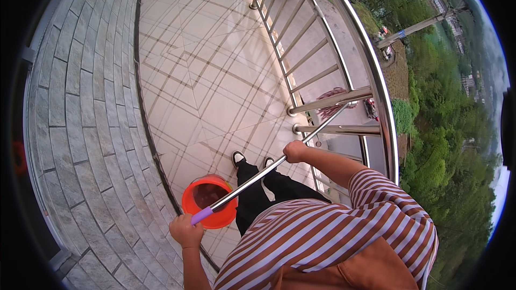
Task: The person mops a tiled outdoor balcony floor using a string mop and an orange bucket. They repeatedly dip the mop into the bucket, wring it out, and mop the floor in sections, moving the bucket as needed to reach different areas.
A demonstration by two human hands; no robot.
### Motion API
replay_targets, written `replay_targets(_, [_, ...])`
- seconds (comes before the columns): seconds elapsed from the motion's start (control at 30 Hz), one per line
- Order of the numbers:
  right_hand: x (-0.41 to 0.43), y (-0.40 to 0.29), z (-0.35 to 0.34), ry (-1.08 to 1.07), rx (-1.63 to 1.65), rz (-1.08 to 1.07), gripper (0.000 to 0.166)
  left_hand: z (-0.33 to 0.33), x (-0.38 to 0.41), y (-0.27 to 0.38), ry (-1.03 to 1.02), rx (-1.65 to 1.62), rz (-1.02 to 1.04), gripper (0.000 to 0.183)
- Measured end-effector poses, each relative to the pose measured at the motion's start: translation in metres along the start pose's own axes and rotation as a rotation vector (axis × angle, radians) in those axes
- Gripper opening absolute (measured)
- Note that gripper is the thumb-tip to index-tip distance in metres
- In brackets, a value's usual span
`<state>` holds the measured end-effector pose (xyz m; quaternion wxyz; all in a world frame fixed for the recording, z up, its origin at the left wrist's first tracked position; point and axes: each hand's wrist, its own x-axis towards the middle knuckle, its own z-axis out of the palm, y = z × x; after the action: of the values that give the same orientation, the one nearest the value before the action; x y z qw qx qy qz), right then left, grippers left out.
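A mop with a metal pole (250,180) runs slantwise across my body. My left hand (186,231) is closed around its purple grip (202,215) at the lower end. Farther up, my right hand (295,151) holds the metal part of the pole, close to the railing. The pole passes between railing bars, and the mop's reddish string head (331,104) hangs beyond them, partly hidden by a bar. Under the pole, near my left hand, a red-orange bucket (188,198) with dark liquid stands on the floor beside my legs.
A stainless steel railing (387,129) borders the tiled balcony floor (201,68) on the right. A grey tiled wall (92,121) rises on the left. Beyond the railing lie paved ground (294,36) lower down, a utility pole (419,27) and trees (443,153).
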<state>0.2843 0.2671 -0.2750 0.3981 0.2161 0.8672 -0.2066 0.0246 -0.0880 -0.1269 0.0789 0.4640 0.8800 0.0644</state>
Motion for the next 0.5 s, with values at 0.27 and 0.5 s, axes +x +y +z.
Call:
replay_targets(0.27, [0.022,-0.131,-0.024,0.14,0.26,-0.275,0.022,-0.197,0.001,-0.003,0.046,0.41,0.106,0.01])
replay_targets(0.5, [-0.004,-0.158,-0.041,0.32,0.334,-0.399,0.019,-0.287,-0.001,0.041,-0.117,0.501,0.061,0.015])
